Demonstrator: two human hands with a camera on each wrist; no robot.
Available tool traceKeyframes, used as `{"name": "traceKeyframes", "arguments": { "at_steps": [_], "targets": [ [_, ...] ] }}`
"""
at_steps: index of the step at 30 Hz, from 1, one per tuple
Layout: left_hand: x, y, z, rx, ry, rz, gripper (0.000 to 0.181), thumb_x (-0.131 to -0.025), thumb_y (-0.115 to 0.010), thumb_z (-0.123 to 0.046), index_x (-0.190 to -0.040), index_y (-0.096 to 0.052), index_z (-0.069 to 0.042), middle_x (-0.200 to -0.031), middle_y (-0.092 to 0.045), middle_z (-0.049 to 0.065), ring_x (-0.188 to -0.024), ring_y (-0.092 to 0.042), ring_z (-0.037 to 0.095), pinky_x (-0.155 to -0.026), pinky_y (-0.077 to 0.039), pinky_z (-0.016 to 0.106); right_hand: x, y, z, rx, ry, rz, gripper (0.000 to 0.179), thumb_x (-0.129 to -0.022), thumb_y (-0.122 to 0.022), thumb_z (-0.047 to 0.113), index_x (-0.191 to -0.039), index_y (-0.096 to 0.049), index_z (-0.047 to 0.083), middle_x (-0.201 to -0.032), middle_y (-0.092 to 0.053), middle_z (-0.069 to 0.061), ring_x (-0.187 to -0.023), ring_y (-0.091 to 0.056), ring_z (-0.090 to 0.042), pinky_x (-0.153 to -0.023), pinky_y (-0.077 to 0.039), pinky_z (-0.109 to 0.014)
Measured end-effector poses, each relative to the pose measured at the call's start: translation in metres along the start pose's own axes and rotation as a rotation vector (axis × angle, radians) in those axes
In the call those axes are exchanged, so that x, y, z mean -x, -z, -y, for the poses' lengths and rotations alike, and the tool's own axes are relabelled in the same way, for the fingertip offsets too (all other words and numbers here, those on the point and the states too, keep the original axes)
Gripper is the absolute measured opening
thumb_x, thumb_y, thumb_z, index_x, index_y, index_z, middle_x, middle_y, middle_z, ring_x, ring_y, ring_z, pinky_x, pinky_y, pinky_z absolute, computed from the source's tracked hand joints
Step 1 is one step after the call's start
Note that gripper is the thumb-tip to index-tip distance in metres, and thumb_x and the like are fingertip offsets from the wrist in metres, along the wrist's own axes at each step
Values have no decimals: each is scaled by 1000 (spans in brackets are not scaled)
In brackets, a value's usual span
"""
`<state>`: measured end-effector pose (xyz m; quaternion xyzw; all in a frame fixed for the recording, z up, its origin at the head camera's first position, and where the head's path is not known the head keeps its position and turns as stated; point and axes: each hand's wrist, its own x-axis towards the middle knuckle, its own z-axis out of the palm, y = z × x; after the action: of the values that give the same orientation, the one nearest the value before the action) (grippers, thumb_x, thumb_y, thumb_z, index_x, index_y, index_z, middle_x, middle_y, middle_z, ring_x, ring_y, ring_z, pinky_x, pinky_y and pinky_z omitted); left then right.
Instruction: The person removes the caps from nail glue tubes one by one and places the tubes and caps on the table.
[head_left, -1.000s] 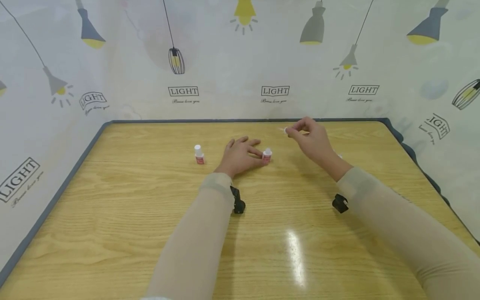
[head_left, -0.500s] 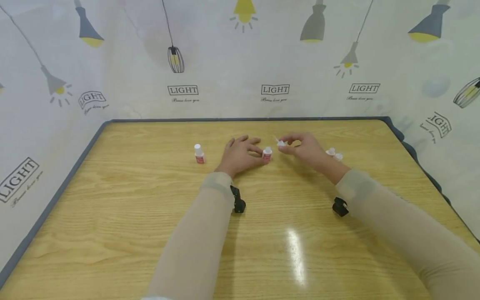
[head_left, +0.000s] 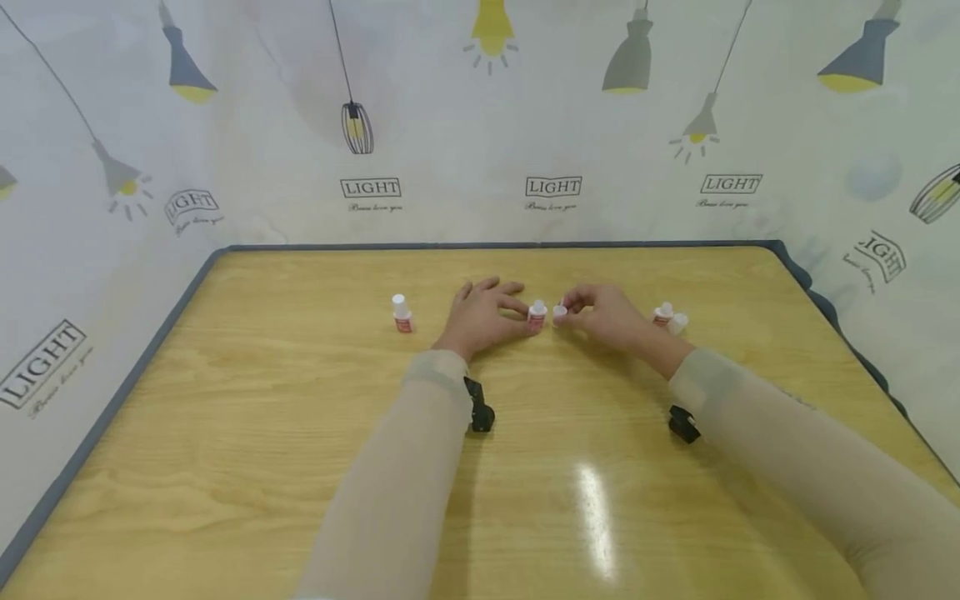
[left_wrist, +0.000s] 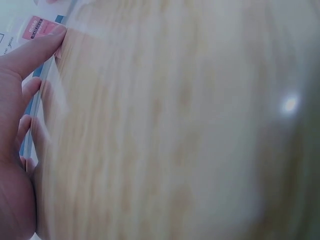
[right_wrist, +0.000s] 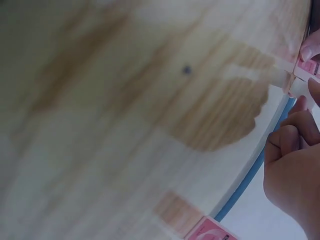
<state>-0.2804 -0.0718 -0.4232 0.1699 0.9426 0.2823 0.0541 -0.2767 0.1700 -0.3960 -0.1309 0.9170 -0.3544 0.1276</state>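
Note:
My left hand (head_left: 483, 321) rests on the table and holds a small white bottle (head_left: 537, 318) with a pink label between thumb and index finger; its other fingers are spread. The bottle stands upright with a short white top. In the left wrist view the thumb lies against the pink label (left_wrist: 39, 27). Just right of that bottle, my right hand (head_left: 609, 318) pinches a small white cap (head_left: 559, 312) low at the tabletop, its thin stem pointing up. In the right wrist view the right hand (right_wrist: 292, 160) has curled fingers, and the cap (right_wrist: 299, 88) is partly hidden.
A capped white bottle (head_left: 402, 315) with a pink label stands left of my left hand. Beyond my right wrist are another such bottle (head_left: 662, 314) and a loose white cap (head_left: 678, 322). The wooden table (head_left: 262, 433) meets a lamp-patterned cloth (head_left: 457, 125) at the back and sides.
My right hand has come down and slightly left with the cap, from raised near the back edge to the tabletop beside the held bottle. The left hand keeps its place on the bottle.

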Motion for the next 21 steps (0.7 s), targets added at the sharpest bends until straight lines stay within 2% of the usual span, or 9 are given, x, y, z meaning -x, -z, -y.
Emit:
{"name": "traceKeyframes", "arguments": {
  "at_steps": [4, 8, 15, 18, 21],
  "targets": [
    [0, -4, 0, 2, -6, -13, 41, -92, -75, -63, -121, -81, -34, -166, -49, -15, -165, -26, 21, -138, -4, 54, 3, -2, 0, 7, 17, 16, 32, -102, -74, 33, -122, -69, 9, -116, -73, -13, -97, -60, -23, -82, -48, -33],
    [0, -5, 1, 0, 3, -9, 41, -92, -76, -63, -122, -80, -35, -166, -48, -16, -165, -25, 21, -138, -4, 53, 4, -4, 0, 4, 1, 48, 31, -102, -73, 32, -123, -68, 10, -118, -73, -15, -91, -60, -22, -76, -49, -30],
    [1, -4, 2, 23, -2, 1, 42, -92, -76, -62, -124, -79, -35, -166, -48, -16, -166, -24, 21, -138, -2, 52, 3, -5, -1, 47, 5, 54, 31, -102, -73, 30, -126, -69, 11, -118, -73, -14, -105, -63, -27, -91, -50, -37],
    [1, -4, 1, 25, 2, 18, 43, -92, -76, -62, -126, -79, -35, -167, -46, -16, -166, -23, 20, -138, -2, 52, 3, -4, -2, 43, 2, 64, 31, -101, -75, 29, -126, -69, 11, -117, -73, -14, -104, -63, -27, -91, -50, -37],
    [1, -2, 1, 25, 1, 5, 43, -92, -77, -60, -126, -78, -34, -167, -47, -16, -166, -24, 21, -138, -2, 53, 0, -4, -2, 39, -1, 64, 32, -100, -76, 28, -127, -68, 11, -115, -72, -12, -102, -62, -25, -89, -49, -36]
  ]
}}
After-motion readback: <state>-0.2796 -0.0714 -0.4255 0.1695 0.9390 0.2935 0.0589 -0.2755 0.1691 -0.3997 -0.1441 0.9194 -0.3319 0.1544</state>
